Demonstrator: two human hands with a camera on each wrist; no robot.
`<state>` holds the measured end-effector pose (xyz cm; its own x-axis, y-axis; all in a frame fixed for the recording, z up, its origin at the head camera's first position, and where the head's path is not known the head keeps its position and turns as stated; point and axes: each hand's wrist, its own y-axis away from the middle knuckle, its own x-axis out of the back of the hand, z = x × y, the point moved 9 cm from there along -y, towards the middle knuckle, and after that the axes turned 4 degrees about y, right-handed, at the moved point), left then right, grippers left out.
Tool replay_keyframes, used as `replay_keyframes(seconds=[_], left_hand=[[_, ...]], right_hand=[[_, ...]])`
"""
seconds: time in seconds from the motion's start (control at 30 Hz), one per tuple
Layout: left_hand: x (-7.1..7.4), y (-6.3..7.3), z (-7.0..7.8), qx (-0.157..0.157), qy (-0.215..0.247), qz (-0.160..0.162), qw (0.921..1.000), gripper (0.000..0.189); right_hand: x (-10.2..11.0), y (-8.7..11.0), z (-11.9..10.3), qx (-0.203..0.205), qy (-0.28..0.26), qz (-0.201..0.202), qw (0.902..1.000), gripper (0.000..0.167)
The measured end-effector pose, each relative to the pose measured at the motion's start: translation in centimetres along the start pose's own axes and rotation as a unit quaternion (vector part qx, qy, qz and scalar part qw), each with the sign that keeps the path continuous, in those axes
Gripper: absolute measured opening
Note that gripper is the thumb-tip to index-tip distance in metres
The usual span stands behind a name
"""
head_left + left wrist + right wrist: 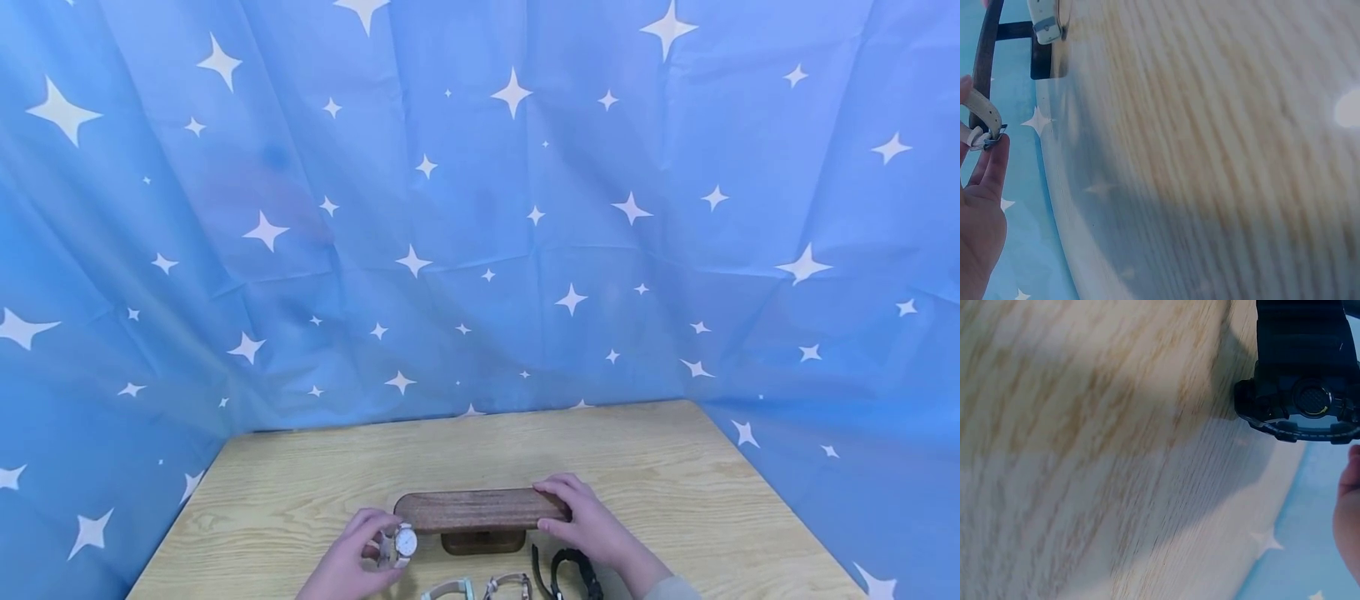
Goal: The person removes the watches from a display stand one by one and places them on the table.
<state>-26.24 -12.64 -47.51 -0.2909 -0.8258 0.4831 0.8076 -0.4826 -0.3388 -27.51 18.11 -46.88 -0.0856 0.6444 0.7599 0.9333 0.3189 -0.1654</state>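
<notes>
A dark wooden watch stand (483, 510) with a rounded bar on a short base stands on the table. My right hand (588, 525) grips the right end of its bar, thumb at the front edge and fingers over the top. At the bar's left end, my left hand (356, 554) pinches a wristwatch (406, 542) with a white dial and pale strap between thumb and fingers. In the left wrist view the strap (985, 112) curves in a loop with its buckle at my fingertips, overlapping the bar's end.
In front of the stand lie a watch with a light teal strap (448, 588), another with a thin pale band (508, 583), and a chunky black sports watch (576, 567) below my right hand. The wooden table (300, 467) ends at a blue star-patterned curtain (480, 333).
</notes>
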Motion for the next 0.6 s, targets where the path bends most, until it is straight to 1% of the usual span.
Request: replay_keyframes(seconds=[0.1, 0.2, 0.27, 0.37, 0.43, 0.5, 0.6], left_hand=[[-0.5, 0.0, 0.1, 0.008, 0.022, -0.024, 0.9994, 0.052], [-0.9, 0.1, 0.2, 0.013, 0.034, -0.042, 0.9984, 0.05], [-1.1, 0.1, 0.3, 0.005, 0.037, -0.053, 0.9979, 0.049], [-1.6, 0.1, 0.6, -0.022, 0.038, -0.069, 0.9967, 0.047], [-1.9, 0.2, 0.7, -0.033, 0.039, -0.077, 0.9957, 0.045], [-2.1, 0.2, 0.7, -0.038, 0.034, -0.083, 0.9953, 0.044], [-2.4, 0.2, 0.7, -0.045, 0.013, -0.085, 0.9952, 0.041]], right_hand=[[0.1, 0.1, 0.0, 0.003, 0.002, 0.002, 1.0, 0.051], [0.2, 0.1, -0.2, 0.01, 0.006, 0.003, 0.9999, 0.05], [0.2, 0.1, -0.2, 0.011, 0.004, 0.002, 0.9999, 0.05], [0.2, 0.1, -0.2, 0.009, 0.001, -0.001, 1.0, 0.051], [0.1, 0.0, -0.2, 0.004, -0.005, -0.004, 1.0, 0.051], [0.1, -0.1, -0.2, 0.002, -0.005, -0.005, 1.0, 0.051], [0.0, 0.0, -0.2, 0.001, -0.005, -0.008, 1.0, 0.052]])
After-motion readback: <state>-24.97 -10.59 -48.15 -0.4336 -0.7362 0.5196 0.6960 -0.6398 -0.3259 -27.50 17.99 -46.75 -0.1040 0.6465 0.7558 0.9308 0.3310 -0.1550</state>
